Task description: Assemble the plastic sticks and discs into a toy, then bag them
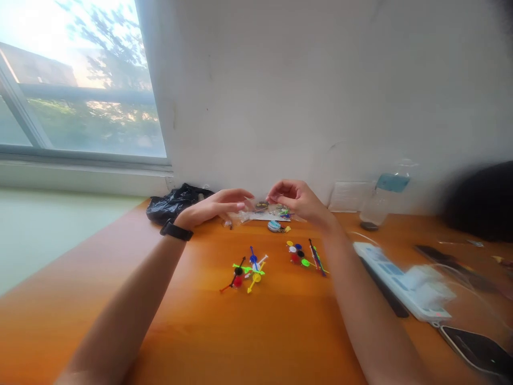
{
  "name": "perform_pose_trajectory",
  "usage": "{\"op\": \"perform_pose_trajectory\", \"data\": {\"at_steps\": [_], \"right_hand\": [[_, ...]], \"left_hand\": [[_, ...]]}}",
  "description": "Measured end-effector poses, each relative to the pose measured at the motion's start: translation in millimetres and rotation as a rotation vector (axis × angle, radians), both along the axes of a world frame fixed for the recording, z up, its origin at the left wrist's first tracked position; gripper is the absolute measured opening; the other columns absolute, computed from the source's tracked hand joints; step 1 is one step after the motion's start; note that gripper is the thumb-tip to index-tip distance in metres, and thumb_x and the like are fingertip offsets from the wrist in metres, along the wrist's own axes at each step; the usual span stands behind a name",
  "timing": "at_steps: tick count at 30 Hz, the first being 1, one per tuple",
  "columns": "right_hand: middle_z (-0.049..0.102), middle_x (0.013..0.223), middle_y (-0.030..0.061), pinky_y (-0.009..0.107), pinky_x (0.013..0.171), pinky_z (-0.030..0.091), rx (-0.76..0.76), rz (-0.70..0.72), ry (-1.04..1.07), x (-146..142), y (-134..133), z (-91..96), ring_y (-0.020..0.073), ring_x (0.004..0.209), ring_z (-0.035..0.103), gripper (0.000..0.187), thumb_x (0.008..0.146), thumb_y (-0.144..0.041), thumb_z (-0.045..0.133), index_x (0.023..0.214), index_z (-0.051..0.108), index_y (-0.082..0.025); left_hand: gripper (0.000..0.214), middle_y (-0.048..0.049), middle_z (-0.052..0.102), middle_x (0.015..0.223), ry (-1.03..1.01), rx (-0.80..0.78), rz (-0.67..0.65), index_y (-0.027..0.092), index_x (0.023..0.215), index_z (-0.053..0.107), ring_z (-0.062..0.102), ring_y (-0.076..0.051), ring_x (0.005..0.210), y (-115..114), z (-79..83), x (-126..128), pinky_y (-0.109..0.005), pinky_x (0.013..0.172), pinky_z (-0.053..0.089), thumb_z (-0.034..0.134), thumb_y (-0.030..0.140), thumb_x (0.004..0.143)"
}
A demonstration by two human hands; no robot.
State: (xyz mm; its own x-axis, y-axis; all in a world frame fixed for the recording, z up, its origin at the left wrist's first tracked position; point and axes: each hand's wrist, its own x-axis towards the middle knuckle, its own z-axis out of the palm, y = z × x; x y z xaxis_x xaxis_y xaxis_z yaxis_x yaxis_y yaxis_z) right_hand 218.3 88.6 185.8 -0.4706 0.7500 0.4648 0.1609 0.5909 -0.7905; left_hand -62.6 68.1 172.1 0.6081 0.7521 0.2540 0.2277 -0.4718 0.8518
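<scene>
Both hands were up at the far side of the desk (240, 331), close to the white wall. The left hand (216, 208) and the right hand (298, 200) each had a clear bag (260, 215) between thumb and fingers, one hand at each end. Each grip looked pinched shut on the bag, but the picture was a bit blurry there. The bag hung just over the desk and had small bits inside.

What could go wrong? The bag was thin and slippery. If one grip let go, the bag could tip and the small bits could spill out. They could roll to the black bag (174, 206) on the left and get lost under it.

A small round thing (274, 226) lay just under the hands. Nearer to the person lay one bunch of bright sticks (246, 271) and, beside it, a second bunch of sticks and dots (304, 255). The right arm was very close to that second bunch. A quick move of the arm could sweep those pieces away.

A water bottle (382, 200) stood to the right, near a white power strip (395, 278). A bump could knock the bottle over onto the strip.
</scene>
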Motion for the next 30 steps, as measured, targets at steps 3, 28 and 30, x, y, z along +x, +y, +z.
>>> {"op": "perform_pose_trajectory", "data": {"at_steps": [3,28,30], "right_hand": [[0.073,0.092,0.0048,0.038,0.089,0.058,0.048,0.017,0.006,-8.5,-6.8,2.1,0.0217,0.093,0.07,0.022,0.088,-0.042,0.075,0.091,0.072,-0.02],[0.062,0.103,0.0013,0.031,0.073,0.066,-0.17,-0.188,0.022,-32.2,17.9,-34.5,0.0146,0.067,0.074,0.062,0.087,-0.02,0.071,0.144,0.047,-0.031],[0.062,0.102,0.0012,0.029,0.069,0.065,-0.17,-0.215,-0.013,-31.3,16.6,-33.4,0.0144,0.065,0.074,0.061,0.088,-0.019,0.07,0.144,0.047,-0.03]], "left_hand": [[0.07,-0.014,0.064,0.147,0.004,-0.077,-0.168,0.031,0.157,0.048,0.067,-0.031,0.124,-5.6,1.9,-1.2,-0.034,0.082,0.06,0.061,0.06,0.094],[0.121,-0.0203,0.057,0.138,0.474,0.775,0.489,0.017,0.167,0.016,0.057,-0.041,0.12,28.9,-51.2,42.9,-0.052,0.1,0.044,0.076,0.067,0.075],[0.115,-0.0189,0.057,0.137,0.455,0.78,0.477,0.018,0.167,0.017,0.057,-0.039,0.118,29.4,-51.7,42.1,-0.051,0.1,0.045,0.075,0.063,0.078]]}}
